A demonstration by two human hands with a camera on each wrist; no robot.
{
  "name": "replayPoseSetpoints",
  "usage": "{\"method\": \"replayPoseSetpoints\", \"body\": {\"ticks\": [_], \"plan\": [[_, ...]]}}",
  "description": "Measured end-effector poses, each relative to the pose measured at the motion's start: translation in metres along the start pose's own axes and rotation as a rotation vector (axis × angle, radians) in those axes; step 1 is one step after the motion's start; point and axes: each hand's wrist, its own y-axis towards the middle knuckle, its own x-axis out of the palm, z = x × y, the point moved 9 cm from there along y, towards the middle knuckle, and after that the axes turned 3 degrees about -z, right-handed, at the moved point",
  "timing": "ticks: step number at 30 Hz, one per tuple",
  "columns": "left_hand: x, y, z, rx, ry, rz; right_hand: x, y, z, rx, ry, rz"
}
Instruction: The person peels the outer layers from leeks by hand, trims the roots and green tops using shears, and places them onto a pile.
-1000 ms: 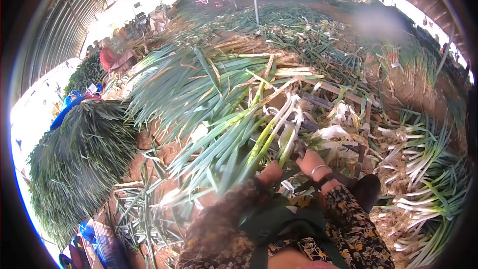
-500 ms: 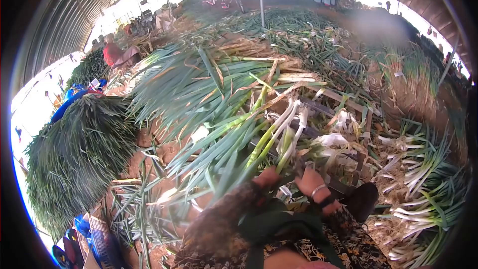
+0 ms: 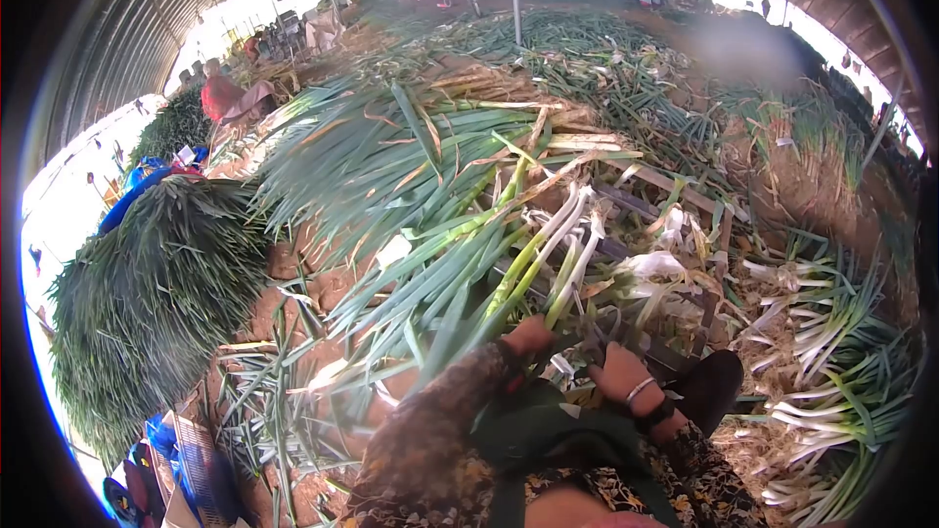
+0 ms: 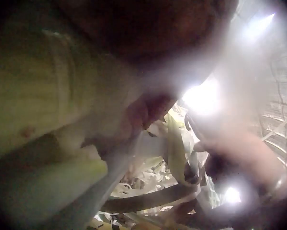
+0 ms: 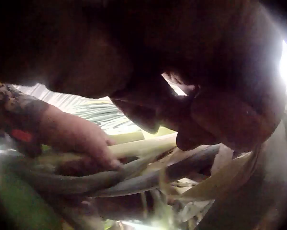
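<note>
My left hand [image 3: 529, 334] grips the stalk of a long green onion [image 3: 559, 305], whose pale root end points away from me. In the left wrist view, a thick pale-green stalk [image 4: 23, 91] fills the left side, very close. My right hand [image 3: 622, 372] is just right of the left one, low over loose leaves. Its fingers [image 5: 225, 120] look curled and dark in the right wrist view, close above leaf strips [image 5: 134, 179]; I cannot tell what they hold. More green onions [image 3: 469, 225] lie in a heap before both hands.
White-stemmed onions [image 3: 822, 401] lie in bundles at the right. A big green pile [image 3: 147, 313] stands at the left, with a plastic crate [image 3: 194, 445] below it. Trimmed leaves [image 3: 284, 401] litter the ground. A person in red [image 3: 223, 98] sits at the far left; a pole [image 3: 514, 0] rises behind.
My right hand has moved back toward me and slightly right, away from the stalks. The left hand stays on its stalk. The head view has shifted slightly.
</note>
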Motion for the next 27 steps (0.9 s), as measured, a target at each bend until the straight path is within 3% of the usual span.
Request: {"method": "replayPoseSetpoints", "body": {"ticks": [5, 8, 10, 14, 17, 19, 22, 24, 26, 27], "plan": [[-0.001, -0.010, 0.006, -0.059, -0.079, -0.062, -0.029, 0.030, 0.017, 0.223, 0.229, 0.000], [0.000, 0.001, -0.004, 0.040, -0.043, 0.062, -0.019, 0.012, 0.002, 0.113, 0.106, -0.039], [0.001, 0.002, -0.001, 0.048, -0.051, 0.047, -0.016, 0.003, -0.008, 0.024, 0.046, -0.022], [0.000, 0.001, -0.001, 0.002, -0.022, 0.013, -0.025, 0.016, 0.006, 0.144, 0.115, -0.037], [-0.037, -0.035, 0.061, 0.091, 0.180, -0.018, -0.024, 0.009, 0.014, 0.087, 0.083, -0.021], [-0.069, -0.039, 0.057, 0.067, 0.215, 0.204, -0.009, -0.007, 0.021, 0.109, 0.209, -0.044], [-0.122, -0.055, 0.056, -0.028, 0.377, 0.578, 0.010, -0.010, 0.026, 0.119, 0.172, -0.101], [-0.141, -0.068, 0.068, -0.001, 0.729, 0.722, -0.009, -0.020, 0.002, 0.079, 0.205, -0.099], [-0.142, -0.052, 0.038, -0.103, 0.633, 0.685, -0.022, -0.024, -0.013, 0.038, 0.263, -0.081], [-0.140, -0.042, 0.025, -0.143, 0.453, 0.546, -0.021, -0.024, -0.014, 0.008, 0.303, -0.061]]}}
